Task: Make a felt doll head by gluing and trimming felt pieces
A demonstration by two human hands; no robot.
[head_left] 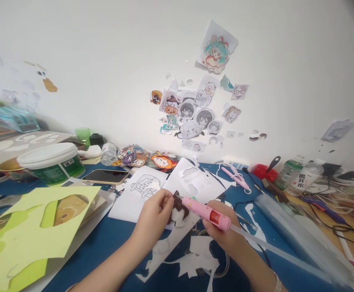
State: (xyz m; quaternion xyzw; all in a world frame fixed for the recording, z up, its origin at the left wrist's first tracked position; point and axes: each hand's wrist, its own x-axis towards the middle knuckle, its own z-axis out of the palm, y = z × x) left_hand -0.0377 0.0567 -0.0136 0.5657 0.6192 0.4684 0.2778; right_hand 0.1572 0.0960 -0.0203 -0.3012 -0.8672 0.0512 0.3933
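Observation:
My right hand (221, 227) is wrapped round a pink glue gun (205, 213), with a long translucent stick coming out of its back end. The gun's tip points left, at a small dark brown and white cut-out piece (178, 209). My left hand (157, 209) pinches that piece at its upper left edge, close to the tip. Scraps of white paper (195, 255) lie below the hands. Behind my left hand rests a white sheet with a line drawing (145, 184); another white sheet with cut shapes (192, 178) is behind the gun.
Yellow-green cut sheets (73, 235) lie at the left, before a white-lidded green tub (52, 162) and a phone (105, 176). A clear plastic bag (298, 231), bottles (306, 176) and a red bowl (263, 172) are at the right. Cables cross the right side.

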